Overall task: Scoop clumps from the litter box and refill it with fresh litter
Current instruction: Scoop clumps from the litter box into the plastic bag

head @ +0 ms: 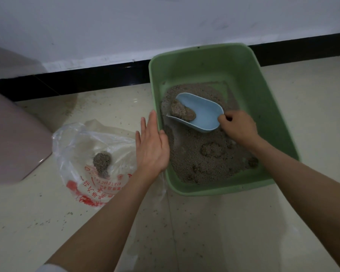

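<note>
Head-camera view: a green litter box (pixel 208 57) is seen at centre right of the frame, set on a pale tiled floor (pixel 243 222) against a black baseboard (pixel 86 79). Grey-brown litter (pixel 196 154) covers its bottom. A light blue scoop (pixel 204 114) is held inside the box, above the litter, by the right hand (pixel 238 127), whose fingers are curled round the scoop's rear end. 1 clump (pixel 182 111) lies in the scoop's mouth. The left hand (pixel 152 146) is held flat with straight fingers against the box's left rim, nothing being gripped. At lower left of centre, a clear plastic bag (pixel 77 146) with red print lies open on the floor just beside the box; 1 clump is seen in it (pixel 102 161). A mauve object (pixel 14 138) is cut off at the left edge.
</note>
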`<act>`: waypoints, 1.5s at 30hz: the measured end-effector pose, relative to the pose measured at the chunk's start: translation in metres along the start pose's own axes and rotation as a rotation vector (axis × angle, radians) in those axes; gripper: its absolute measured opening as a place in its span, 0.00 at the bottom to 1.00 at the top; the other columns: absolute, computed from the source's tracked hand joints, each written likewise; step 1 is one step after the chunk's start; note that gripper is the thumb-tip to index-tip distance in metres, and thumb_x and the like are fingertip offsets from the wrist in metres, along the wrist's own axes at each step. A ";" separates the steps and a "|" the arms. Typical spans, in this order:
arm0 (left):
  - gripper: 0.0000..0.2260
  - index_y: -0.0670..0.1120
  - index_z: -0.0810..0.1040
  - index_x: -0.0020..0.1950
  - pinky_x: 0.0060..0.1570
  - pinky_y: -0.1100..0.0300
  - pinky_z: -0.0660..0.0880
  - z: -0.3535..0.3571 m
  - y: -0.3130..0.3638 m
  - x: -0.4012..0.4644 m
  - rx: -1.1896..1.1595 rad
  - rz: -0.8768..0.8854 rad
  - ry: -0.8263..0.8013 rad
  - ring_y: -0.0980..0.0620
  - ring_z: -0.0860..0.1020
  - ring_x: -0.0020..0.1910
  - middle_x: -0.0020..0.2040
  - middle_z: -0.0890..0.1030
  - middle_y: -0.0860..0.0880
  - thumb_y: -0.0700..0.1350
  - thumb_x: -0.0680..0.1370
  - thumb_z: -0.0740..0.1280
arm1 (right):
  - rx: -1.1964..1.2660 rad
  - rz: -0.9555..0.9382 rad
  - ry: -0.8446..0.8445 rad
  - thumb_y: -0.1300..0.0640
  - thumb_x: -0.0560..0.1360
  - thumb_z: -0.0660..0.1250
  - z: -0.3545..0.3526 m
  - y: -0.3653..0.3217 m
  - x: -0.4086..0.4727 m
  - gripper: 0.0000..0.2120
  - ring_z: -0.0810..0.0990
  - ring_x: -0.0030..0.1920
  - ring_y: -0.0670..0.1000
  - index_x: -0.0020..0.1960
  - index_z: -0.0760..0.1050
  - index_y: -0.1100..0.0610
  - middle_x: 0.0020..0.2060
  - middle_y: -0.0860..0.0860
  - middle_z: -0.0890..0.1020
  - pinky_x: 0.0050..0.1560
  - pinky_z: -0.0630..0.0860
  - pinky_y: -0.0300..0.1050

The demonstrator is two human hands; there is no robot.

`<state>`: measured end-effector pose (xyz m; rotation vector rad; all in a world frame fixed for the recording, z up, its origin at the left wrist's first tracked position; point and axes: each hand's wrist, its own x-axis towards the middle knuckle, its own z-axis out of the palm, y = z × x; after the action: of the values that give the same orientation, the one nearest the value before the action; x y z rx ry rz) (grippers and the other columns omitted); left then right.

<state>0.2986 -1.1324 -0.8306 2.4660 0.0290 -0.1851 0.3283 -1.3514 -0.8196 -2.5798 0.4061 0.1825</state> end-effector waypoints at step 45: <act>0.09 0.40 0.77 0.55 0.47 0.61 0.70 -0.108 -0.142 -0.080 -0.198 -0.398 0.348 0.46 0.79 0.49 0.51 0.80 0.43 0.38 0.76 0.64 | -0.747 -0.581 -0.203 0.56 0.79 0.53 0.010 -0.193 -0.105 0.17 0.65 0.26 0.48 0.32 0.66 0.57 0.27 0.50 0.67 0.28 0.56 0.40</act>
<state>0.2237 -0.9517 -0.8234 2.2413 0.6574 0.0772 0.2904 -1.1615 -0.7154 -3.2139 -0.6039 0.4438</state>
